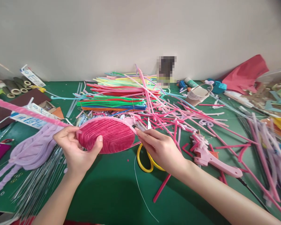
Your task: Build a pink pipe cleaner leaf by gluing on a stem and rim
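My left hand (78, 150) grips the left side of an oval piece made of dark pink pipe cleaners (110, 137), thumb across its ribbed face. A lighter pink pipe cleaner (25, 109) runs along the oval's top edge and trails off to the left past my left fingers. At the oval's right end, my right hand (160, 147) pinches the light pink strip against the edge with its fingertips. Yellow-handled scissors (144, 161) lie on the table, partly covered by my right hand. Right of that hand rests a pink glue gun (215, 161).
Bundles of coloured pipe cleaners (112, 103) are heaped at the back of the green table (112, 190). Loose pink pieces lie right of centre. At left are a lilac looped pipe-cleaner shape (35, 147) and thin metal wires (42, 178). A small basket (198, 93) stands at the back right.
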Demonstrator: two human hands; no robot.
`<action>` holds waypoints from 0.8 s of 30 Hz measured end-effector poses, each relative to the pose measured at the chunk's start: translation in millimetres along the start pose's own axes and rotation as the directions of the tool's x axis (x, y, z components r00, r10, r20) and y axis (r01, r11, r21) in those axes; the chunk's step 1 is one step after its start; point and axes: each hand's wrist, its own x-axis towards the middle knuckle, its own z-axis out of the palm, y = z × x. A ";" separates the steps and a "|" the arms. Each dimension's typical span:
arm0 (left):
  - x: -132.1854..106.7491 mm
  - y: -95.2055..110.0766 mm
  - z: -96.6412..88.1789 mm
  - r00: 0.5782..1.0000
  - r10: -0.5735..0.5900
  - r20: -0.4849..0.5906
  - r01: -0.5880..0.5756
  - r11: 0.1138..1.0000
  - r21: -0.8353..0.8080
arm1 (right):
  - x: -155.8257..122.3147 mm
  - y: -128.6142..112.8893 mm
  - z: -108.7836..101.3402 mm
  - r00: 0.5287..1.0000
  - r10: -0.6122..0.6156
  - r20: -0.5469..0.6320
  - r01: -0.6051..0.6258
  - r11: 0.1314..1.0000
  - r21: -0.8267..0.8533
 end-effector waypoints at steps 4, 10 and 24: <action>-0.6 -0.7 -1.1 1.000 -0.012 0.010 0.012 1.000 -0.007 | 0.6 -1.6 3.3 1.000 0.017 -0.007 -0.017 1.000 0.002; -0.1 -3.5 -0.8 0.999 -0.045 0.012 0.045 0.999 -0.005 | 2.7 -1.0 3.9 0.999 0.051 -0.003 -0.051 0.998 0.028; -0.4 -11.9 -0.5 0.963 -0.265 0.039 0.268 0.958 -0.098 | 1.0 -8.3 11.4 0.962 0.247 -0.118 -0.215 0.949 0.231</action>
